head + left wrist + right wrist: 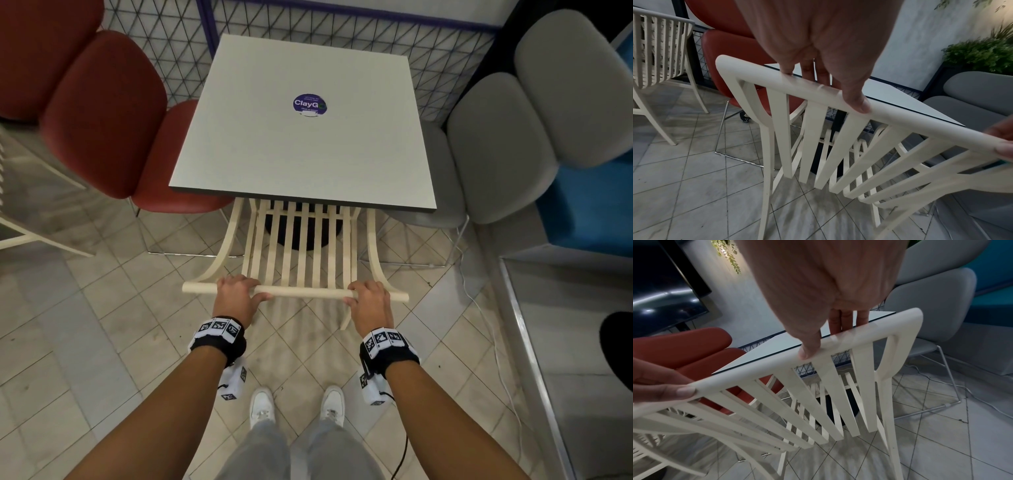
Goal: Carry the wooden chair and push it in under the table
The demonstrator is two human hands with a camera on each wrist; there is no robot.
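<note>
The cream slatted wooden chair point(301, 253) stands in front of me with its seat partly under the near edge of the square grey table point(301, 144). My left hand point(236, 293) grips the left part of the chair's top rail point(308, 293), fingers over the far side and thumb along the near side. My right hand point(368, 298) grips the right part the same way. In the left wrist view the left hand point(824, 78) wraps the rail point(900, 120). In the right wrist view the right hand point(830, 334) wraps the rail point(756, 371).
A red padded chair point(102, 113) flanks the table on the left, a grey one point(496, 147) on the right. A wire mesh fence point(164, 51) backs the table. Another cream chair point(657, 53) stands at far left. A white cable point(493, 335) trails over the tiled floor.
</note>
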